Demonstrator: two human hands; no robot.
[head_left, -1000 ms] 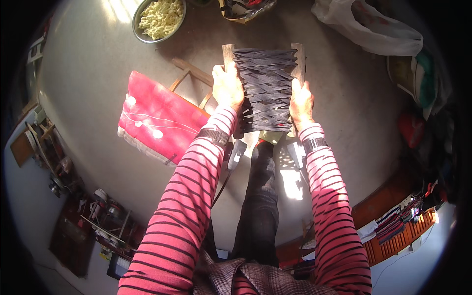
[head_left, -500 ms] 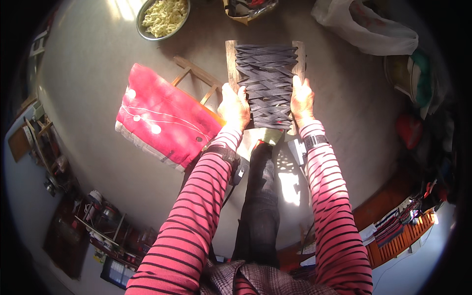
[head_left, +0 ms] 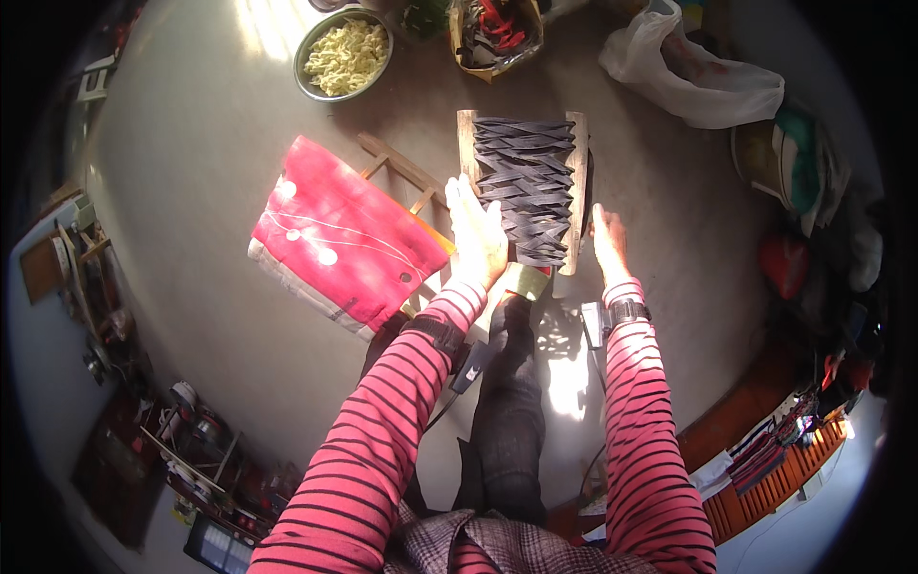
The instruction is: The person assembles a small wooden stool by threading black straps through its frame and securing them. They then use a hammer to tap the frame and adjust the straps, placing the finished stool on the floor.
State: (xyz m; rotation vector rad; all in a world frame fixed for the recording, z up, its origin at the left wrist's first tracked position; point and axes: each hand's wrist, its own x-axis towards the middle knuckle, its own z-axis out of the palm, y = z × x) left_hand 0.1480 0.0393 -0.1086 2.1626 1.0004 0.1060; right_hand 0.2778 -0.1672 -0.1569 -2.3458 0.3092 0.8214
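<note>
A frame [head_left: 523, 191] of two wooden bars laced with dark strips is at the middle of the view, just past the person's foot [head_left: 527, 279]; whether it rests on the floor [head_left: 660, 182], I cannot tell. The strips [head_left: 524, 196] criss-cross from bar to bar (tightly in the middle, a little ragged at the near end).

The left hand [head_left: 481, 237] is beside the left bar [head_left: 467, 139], fingers stretched out and grasping nothing; whether it touches the wood, I cannot tell. The right hand [head_left: 610, 241] is just off the right bar [head_left: 577, 167], fingers slightly bent, with nothing in its grip. Dark straps circle both wrists, below striped sleeves [head_left: 359, 430].

Left of the frame lies a red cover [head_left: 349, 234] with white dots and thin lines, wooden slats [head_left: 406, 165] showing past its far edge. Beyond, a bowl [head_left: 378, 78] holds pale yellow pieces [head_left: 346, 57], and a box [head_left: 486, 73] contains red and dark scraps [head_left: 499, 27]. To the far right, a white plastic bag [head_left: 688, 81] sits near a green cloth [head_left: 801, 158]. Sunlight falls in bright patches beside the dark trouser leg [head_left: 507, 402].
</note>
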